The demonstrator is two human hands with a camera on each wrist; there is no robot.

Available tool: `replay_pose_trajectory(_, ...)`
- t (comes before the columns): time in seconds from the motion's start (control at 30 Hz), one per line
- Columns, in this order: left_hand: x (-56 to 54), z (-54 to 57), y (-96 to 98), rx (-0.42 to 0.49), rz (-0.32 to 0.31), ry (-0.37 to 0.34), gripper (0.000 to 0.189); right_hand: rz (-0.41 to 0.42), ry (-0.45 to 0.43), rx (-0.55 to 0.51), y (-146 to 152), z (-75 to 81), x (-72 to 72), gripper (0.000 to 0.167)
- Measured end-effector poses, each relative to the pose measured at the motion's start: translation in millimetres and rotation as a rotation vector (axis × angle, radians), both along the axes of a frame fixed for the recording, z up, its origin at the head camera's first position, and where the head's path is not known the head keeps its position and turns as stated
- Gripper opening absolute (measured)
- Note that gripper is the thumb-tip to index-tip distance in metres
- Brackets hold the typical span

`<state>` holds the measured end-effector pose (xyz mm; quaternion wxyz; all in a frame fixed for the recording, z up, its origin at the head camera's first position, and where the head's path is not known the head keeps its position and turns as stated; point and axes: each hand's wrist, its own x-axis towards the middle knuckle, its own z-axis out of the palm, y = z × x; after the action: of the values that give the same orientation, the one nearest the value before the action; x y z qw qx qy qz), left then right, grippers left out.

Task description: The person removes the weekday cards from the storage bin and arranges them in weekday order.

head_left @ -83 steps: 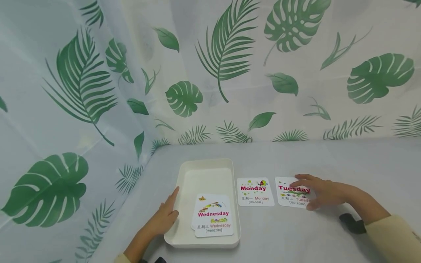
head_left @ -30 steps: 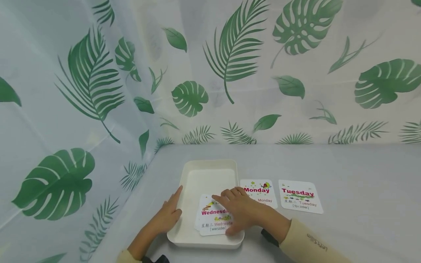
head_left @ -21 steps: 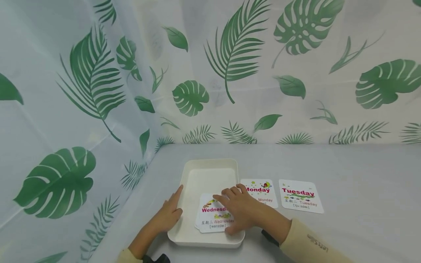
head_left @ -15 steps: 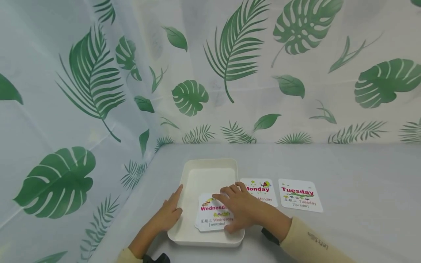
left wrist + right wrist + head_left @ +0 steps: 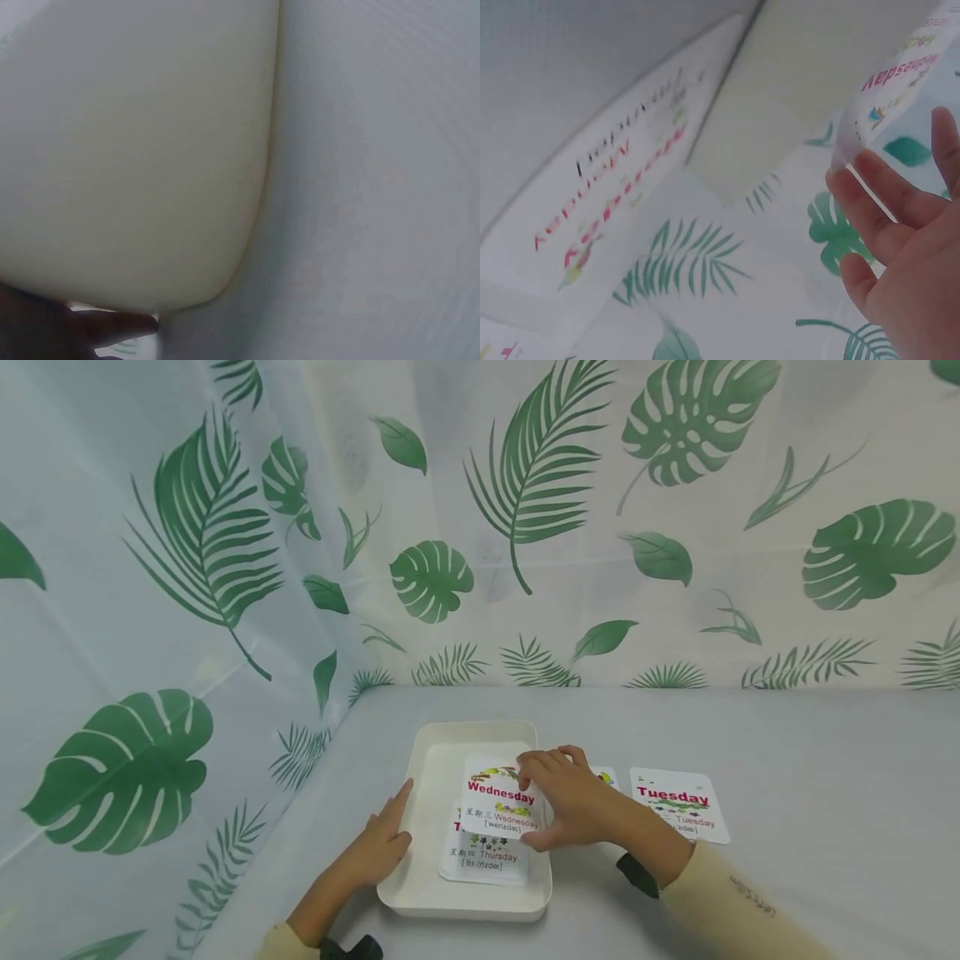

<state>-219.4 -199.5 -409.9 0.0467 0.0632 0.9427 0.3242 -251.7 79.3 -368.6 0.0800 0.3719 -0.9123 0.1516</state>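
The right hand [image 5: 570, 797] pinches the Wednesday card [image 5: 501, 797] by its right edge, fingers curled over the top and thumb underneath, and holds it lifted above the white tray [image 5: 420, 893], tilted a little so its printed face shows. From the right wrist view the same card [image 5: 900, 75] curves over the fingertips [image 5: 870, 202], its red lettering seen upside down.

Under the lifted card, lying flat in the near half of the tray, is a small stack topped by the Thursday card [image 5: 483, 860]; only the lower part of its print shows, the rest is hidden by the card above it.

The left hand [image 5: 382, 852] rests against the tray's left wall, fingers straight and lying along the rim, gripping nothing. The left wrist view shows little more than the tray's pale outer wall [image 5: 135, 150] close up and one fingertip at its lower edge.

Just right of the tray, on the grey tabletop [image 5: 810, 752], lies the Monday card [image 5: 606, 777], mostly covered by the right hand. Beyond it, further right of the tray, the Tuesday card [image 5: 678, 802] lies flat and face up, apart from the hand. A leaf-patterned curtain [image 5: 525, 510] hangs behind and to the left of the tray.
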Motion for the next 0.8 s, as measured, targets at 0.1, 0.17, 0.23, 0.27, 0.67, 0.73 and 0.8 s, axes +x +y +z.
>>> replay_pose_trajectory(0.1,-0.8,0.2,0.4,-0.004,-0.001,-0.005,0.067,0.002,0.031,-0.034,7,3.2,-2.2,0.049)
replay_pose_trajectory(0.17,-1.1,0.1,0.5,-0.006,-0.002,-0.008,0.067,0.000,0.044,-0.044,11,4.1,-2.9,0.049)
replay_pose_trajectory(0.23,-1.4,0.0,0.5,-0.003,-0.003,-0.013,0.067,-0.002,0.039,-0.040,14,3.5,-3.2,0.048)
replay_pose_trajectory(0.27,-1.6,-0.2,0.7,-0.004,-0.003,-0.014,0.067,-0.006,0.030,-0.033,15,2.8,-3.2,0.047)
replay_pose_trajectory(0.67,0.1,1.2,1.7,-0.002,-0.009,-0.010,0.066,-0.045,-0.064,-0.003,35,-8.0,-0.7,0.041)
replay_pose_trajectory(0.73,0.5,2.2,0.9,-0.005,-0.006,-0.013,0.066,-0.056,-0.059,-0.006,43,-11.1,0.7,0.041)
replay_pose_trajectory(0.8,0.9,2.3,0.2,-0.006,-0.005,-0.015,0.066,-0.066,-0.047,-0.014,54,-13.4,2.6,0.042)
